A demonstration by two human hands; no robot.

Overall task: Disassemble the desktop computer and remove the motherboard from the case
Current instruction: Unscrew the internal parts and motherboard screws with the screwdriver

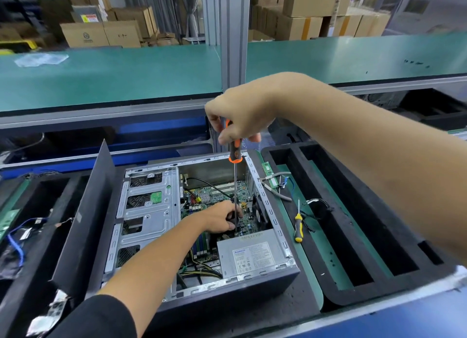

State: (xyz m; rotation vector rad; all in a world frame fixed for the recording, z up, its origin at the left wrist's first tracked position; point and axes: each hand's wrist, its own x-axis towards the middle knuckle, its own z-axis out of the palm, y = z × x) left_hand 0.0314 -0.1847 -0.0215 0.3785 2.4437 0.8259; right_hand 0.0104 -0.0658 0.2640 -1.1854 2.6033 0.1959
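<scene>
Hidden: the tip of the long orange-and-black screwdriver (235, 161) disappears behind the left hand (222, 217), so what it meets on the board is not visible; lettering on the power supply label is too small to read.
Cut off: the right forearm leaves the picture at the right edge; the left arm ends in a black sleeve (101, 317) at the bottom.
Task's thing: the green motherboard (214, 193) lies inside the open grey metal computer case (267, 201), on the black foam pad in the middle of the bench.
Right hand (242, 118): clenched round the screwdriver's handle, holding it upright above the case.
Left hand: down inside the case on the board, fingers curled round the steel shaft near its lower end.
In the way: the silver drive cage (149, 206) covers the case's left part; the grey power supply box (250, 257) covers the near right corner of the board.
Around: a dark side panel (86, 221) leans at the case's left; a small yellow-handled screwdriver (298, 226) lies on the green mat to the right, beside loose black wires (318, 209); cardboard boxes (101, 32) are stacked behind.
Count: two screwdrivers, two hands, one case.
</scene>
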